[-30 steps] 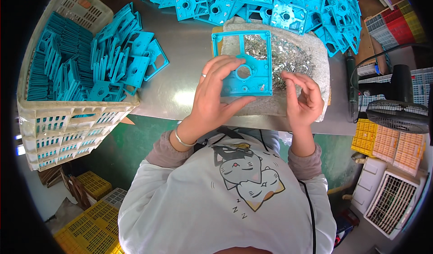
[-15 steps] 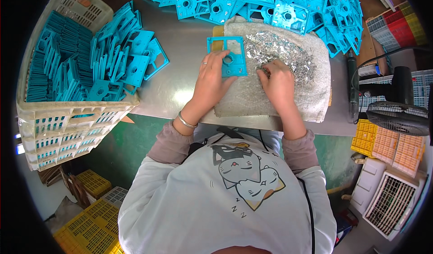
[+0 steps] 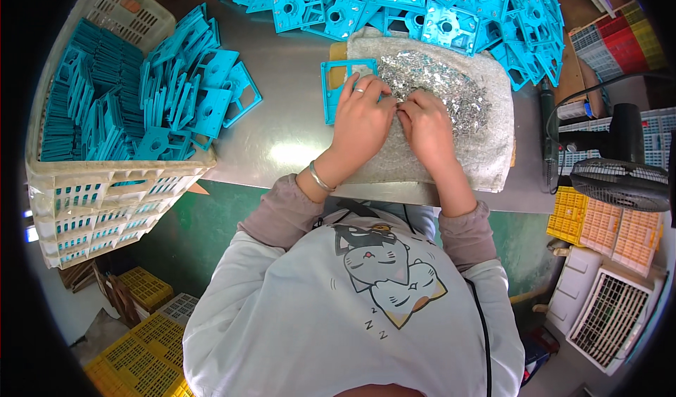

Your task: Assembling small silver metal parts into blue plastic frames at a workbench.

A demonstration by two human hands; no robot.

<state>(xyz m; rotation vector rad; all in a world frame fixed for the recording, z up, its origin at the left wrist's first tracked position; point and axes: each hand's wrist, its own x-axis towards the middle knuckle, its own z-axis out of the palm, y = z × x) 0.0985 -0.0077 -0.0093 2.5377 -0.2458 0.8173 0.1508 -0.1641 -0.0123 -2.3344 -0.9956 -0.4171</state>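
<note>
My left hand [image 3: 363, 118] covers part of a turquoise plastic frame [image 3: 328, 94] lying at the cloth's left edge. Its fingers are closed, their tips meeting those of my right hand [image 3: 428, 129]. That hand is closed in a pinch at the near-left border of a heap of small silvery metal pieces [image 3: 461, 90]. Whatever lies between the fingertips of either hand is too small or hidden to make out. The heap is spread over a grey-white cloth [image 3: 394, 164] on the metal table.
A large pile of turquoise frames [image 3: 451, 27] fills the table's far side. At the left, a white crate [image 3: 120, 175] holds many more, some spilling onto the table [image 3: 267, 115]. An electric screwdriver [image 3: 548, 136] and a black fan [image 3: 620, 182] stand at the right.
My left hand has left its hold on the frame and moved right to meet the right hand's fingertips. The right hand stays nearly in place.
</note>
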